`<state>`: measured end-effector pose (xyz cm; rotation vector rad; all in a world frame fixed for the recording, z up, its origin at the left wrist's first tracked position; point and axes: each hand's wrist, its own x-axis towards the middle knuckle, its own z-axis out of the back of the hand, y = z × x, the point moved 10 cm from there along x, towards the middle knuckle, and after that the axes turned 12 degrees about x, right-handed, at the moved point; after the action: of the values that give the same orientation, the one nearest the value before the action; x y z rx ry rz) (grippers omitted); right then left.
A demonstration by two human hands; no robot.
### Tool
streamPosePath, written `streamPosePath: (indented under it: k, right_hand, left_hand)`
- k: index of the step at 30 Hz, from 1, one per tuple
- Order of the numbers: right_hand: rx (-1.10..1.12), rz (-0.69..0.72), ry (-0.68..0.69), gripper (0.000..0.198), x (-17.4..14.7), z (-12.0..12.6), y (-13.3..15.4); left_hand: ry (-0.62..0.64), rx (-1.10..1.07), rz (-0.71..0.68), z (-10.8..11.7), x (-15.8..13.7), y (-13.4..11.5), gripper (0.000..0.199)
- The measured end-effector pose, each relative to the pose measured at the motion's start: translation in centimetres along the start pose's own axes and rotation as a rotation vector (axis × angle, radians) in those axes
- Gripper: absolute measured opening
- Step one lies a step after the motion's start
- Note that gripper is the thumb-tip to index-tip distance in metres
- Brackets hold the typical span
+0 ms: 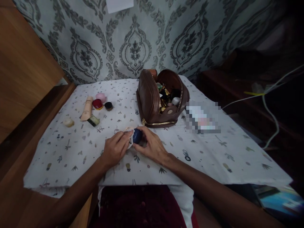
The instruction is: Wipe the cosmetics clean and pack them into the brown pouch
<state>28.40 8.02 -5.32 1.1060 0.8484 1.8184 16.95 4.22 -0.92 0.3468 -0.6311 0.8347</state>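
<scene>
My right hand (153,146) is closed round a small dark blue rounded container (137,136), just above the front part of the table. My left hand (116,146) pinches a white wipe or tissue (130,144) that presses against the container's left side. Fingers hide part of both. Beyond my hands stands a brown cosmetic bag (149,95), unzipped, with several small items inside, among them a white-lidded jar (175,101).
On the left lie a beige tube (87,107), a pink container (100,97), a red jar (97,104), a black-lidded pot (108,106), a green box (93,120) and a cream-coloured jar (68,122). A blurred-out flat object (203,118) is right of the bag. Patterned cloth (209,158) covers the table.
</scene>
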Motion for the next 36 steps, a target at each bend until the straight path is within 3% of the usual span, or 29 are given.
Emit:
streamPosePath:
  k: [5,9,12,16,18,20,23,26,33,36]
  right_hand:
    - [-0.001,-0.004,-0.035,0.041,0.1,0.4,0.1]
    - [0.004,0.053,0.043,0.050,0.0,-0.2,0.7]
    - [0.016,0.035,0.067,0.054,-0.1,-0.4,0.4]
    - [0.065,0.036,-0.001,0.051,0.0,0.0,0.2]
    - [0.089,0.050,-0.024,0.049,0.0,0.1,0.2]
    - [0.093,0.039,-0.039,0.049,0.1,0.2,0.0]
    - [0.084,-0.022,-0.066,0.046,0.2,0.5,-0.6]
    - [0.094,-0.082,-0.063,0.043,0.3,0.5,-0.8]
    - [0.414,-0.300,-0.037,0.034,0.1,-0.3,-2.5]
    - [0.598,-0.395,-0.038,0.035,-0.1,-0.6,-3.5]
  left_hand:
    - [0.062,0.020,0.167,-1.0,-0.1,2.7,0.030]
    - [0.078,0.008,0.208,-1.3,-0.5,3.5,0.031]
    - [0.052,-0.038,0.145,-0.7,-0.3,2.3,0.031]
    - [-0.021,-0.015,-0.086,0.4,-0.2,-1.0,0.036]
    - [-0.030,-0.003,-0.094,0.5,-0.1,-1.2,0.036]
    - [0.000,-0.018,-0.007,0.0,0.0,0.0,0.034]
    - [0.055,-0.012,0.135,-0.8,-0.1,2.2,0.032]
    - [0.038,-0.006,0.175,-0.6,-0.2,2.9,0.031]
    - [-0.052,0.068,-0.104,0.5,-0.4,-1.3,0.040]
    - [-0.045,0.073,-0.023,0.5,-0.1,-0.4,0.040]
